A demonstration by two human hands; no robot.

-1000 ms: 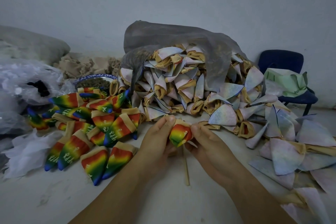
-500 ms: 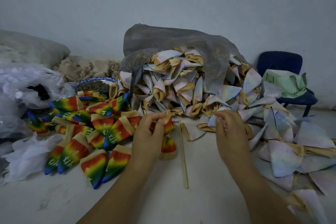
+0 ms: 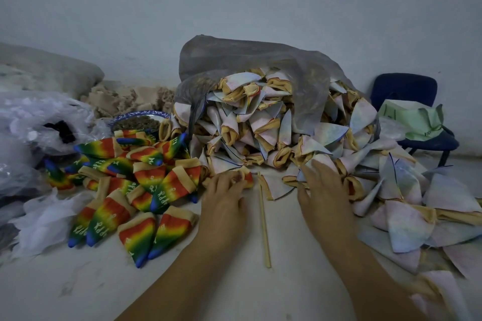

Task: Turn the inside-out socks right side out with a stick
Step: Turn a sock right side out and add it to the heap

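A thin wooden stick (image 3: 264,224) lies on the white table between my hands, untouched. My left hand (image 3: 224,195) grips a rainbow sock (image 3: 247,177) with a tan cuff at the right edge of the pile of rainbow socks (image 3: 156,190). Over to the right, my right hand (image 3: 323,185) lies with spread fingers on the near edge of the heap of pale inside-out socks (image 3: 260,125). A single pale sock (image 3: 276,186) lies flat between the stick and my right hand.
A grey plastic bag (image 3: 247,60) drapes over the pale heap. More pale socks (image 3: 407,221) spread to the right. A blue chair (image 3: 404,91) with green cloth (image 3: 412,117) stands at the back right. A patterned bowl (image 3: 138,118) and white plastic bags (image 3: 39,122) sit on the left.
Both hands held the rainbow sock over the upright stick; the stick now lies flat. My left hand carried the sock left to the rainbow pile, my right moved right onto the pale socks.
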